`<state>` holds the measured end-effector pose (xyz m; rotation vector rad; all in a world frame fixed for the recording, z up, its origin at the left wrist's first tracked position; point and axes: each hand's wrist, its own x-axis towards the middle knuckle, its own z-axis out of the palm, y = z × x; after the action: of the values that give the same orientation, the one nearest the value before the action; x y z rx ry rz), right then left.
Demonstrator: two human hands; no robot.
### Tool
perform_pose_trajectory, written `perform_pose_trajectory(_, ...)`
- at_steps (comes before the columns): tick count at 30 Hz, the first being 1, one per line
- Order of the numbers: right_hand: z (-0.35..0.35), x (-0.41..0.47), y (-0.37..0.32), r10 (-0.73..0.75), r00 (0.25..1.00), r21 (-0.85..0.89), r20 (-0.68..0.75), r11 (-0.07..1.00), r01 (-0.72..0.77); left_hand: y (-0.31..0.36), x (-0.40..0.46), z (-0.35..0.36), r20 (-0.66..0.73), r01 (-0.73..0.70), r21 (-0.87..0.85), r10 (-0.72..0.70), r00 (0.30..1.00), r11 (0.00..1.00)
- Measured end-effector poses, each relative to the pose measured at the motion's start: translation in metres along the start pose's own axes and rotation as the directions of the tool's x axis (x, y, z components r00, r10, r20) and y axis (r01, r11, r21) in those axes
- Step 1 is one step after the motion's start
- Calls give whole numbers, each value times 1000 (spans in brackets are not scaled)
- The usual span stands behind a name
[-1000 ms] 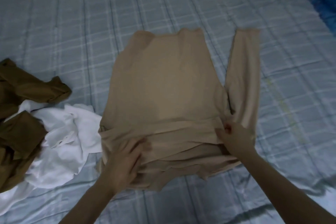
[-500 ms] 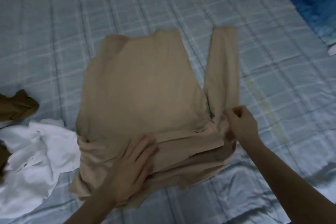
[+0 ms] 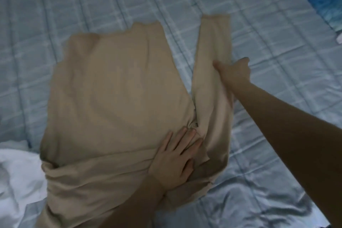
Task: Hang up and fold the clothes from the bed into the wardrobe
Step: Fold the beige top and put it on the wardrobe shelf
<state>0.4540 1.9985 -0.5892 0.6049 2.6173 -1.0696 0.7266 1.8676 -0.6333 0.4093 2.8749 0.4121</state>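
The bed [image 3: 277, 135] carries the tan top [image 3: 118, 98] spread flat, so this is the folding step. The left hand [image 3: 174, 159] presses flat-fingered near the armpit, pinning the body, and the right hand [image 3: 234, 74] grips the long sleeve [image 3: 212, 46]. Next, I'd judge, that sleeve swings across the body, kept smooth.

Dim, cool bluish cast overall, no clear light source. Soft sheen on bedsheet [image 3: 259, 181] folds lower right, faint shadow under right hand [image 3: 235, 72]. Motion blur throughout, edges smeared. Wide-angle bending toward corners. White cloth [image 3: 16, 172] lower left possibly slightly overexposed.
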Motion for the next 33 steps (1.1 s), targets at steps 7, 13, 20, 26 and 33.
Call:
perform_pose_trajectory(7, -33, 20, 8, -12, 991, 552, 134, 831, -65, -2, 1, 6, -23, -6, 22, 7, 1000, 1000)
perform_pose_trajectory(13, -89, 25, 80, 118, 930, 851, 347, 377, -365, -1, 3, 5, -36, -11, 48, 13, 999, 999)
perform_pose_trajectory(20, -137, -10, 100, 64, 899, 887, 433, 147, -438, 4, 4, -2, -52, -6, 33, 8, 999, 999)
perform_pose_trajectory(26, -119, -128, 15, -314, 938, 821, -147, 490, 293, 20, 7, -68, 48, 234, -854, -377, 925, 466)
perform_pose_trajectory(33, -5, -293, 36, -892, 309, -8, 330, 325, 946, -38, -46, -198, 266, 100, -916, -402, 876, -388)
